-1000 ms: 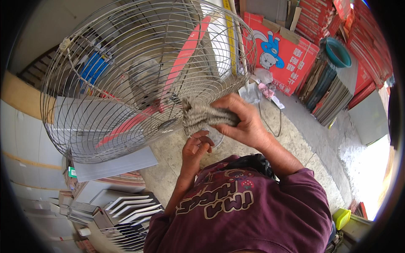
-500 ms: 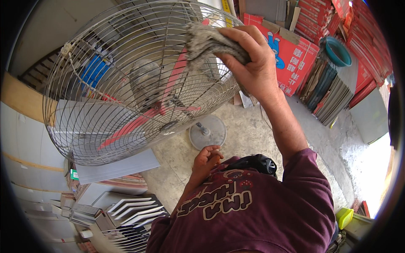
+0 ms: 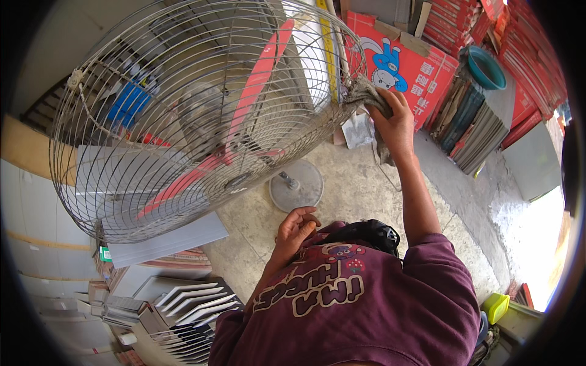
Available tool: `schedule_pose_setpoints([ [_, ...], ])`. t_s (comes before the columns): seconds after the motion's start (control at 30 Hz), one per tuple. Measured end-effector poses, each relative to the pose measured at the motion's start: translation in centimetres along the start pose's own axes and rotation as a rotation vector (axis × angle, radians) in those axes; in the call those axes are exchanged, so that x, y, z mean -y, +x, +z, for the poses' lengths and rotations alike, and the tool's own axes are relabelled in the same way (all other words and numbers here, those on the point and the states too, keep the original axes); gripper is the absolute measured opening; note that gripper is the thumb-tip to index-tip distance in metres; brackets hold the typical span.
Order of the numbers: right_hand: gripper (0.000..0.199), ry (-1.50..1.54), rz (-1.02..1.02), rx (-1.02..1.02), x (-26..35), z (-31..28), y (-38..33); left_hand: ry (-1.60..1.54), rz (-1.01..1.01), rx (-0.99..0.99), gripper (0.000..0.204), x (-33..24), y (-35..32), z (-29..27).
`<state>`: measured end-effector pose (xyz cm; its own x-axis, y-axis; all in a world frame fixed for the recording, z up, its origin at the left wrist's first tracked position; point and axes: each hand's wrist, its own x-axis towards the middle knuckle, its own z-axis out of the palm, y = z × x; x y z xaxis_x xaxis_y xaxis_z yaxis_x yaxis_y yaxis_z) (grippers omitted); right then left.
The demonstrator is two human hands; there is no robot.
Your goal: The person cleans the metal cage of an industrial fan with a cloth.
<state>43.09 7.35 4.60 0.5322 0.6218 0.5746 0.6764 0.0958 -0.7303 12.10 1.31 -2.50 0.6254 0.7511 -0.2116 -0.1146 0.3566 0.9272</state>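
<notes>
A large pedestal fan with a wire cage (image 3: 201, 140) and red blades (image 3: 259, 76) fills the upper left. My right hand (image 3: 397, 125) is closed around a dirty grey rag (image 3: 364, 93). It presses the rag against the right rim of the cage. Close to my body, my left hand (image 3: 296, 230) hangs below the cage with its fingers loosely curled; I see nothing in it. Beneath the cage, the fan's round grey base (image 3: 299, 190) rests on the floor.
Red cartons (image 3: 412, 67) and upright stacks of tiles (image 3: 479, 137) stand at the right, with a teal basin (image 3: 486, 68) on top. White tile samples (image 3: 195, 302) sit in a rack at lower left. A black bag (image 3: 369, 236) lies against my front.
My right hand has moved the rag from the upper front of the cage down and right to its right rim. The cage has shifted slightly left in view. My left hand stays nearly still.
</notes>
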Motion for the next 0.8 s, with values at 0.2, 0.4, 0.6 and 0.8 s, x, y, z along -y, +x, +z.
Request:
schedule_pose_setpoints([
  [0.2,0.043,0.306,-0.074,-0.095,3.6,-2.2,1.5,0.000,-0.034,-0.020,0.038,0.6,0.0,-0.6],
  [0.4,0.043,0.289,-0.481,-0.089,11.3,-3.5,5.9,-0.033,-0.117,-0.060,0.039,0.3,0.1,-0.4],
  [0.6,0.037,0.275,-0.735,0.003,16.1,-2.7,9.2,-0.063,-0.117,-0.080,0.038,-0.1,-0.2,0.0],
  [0.8,0.035,0.356,-0.446,0.192,15.2,-2.1,10.7,-0.040,-0.097,-0.104,0.037,0.1,-0.5,-0.2],
])
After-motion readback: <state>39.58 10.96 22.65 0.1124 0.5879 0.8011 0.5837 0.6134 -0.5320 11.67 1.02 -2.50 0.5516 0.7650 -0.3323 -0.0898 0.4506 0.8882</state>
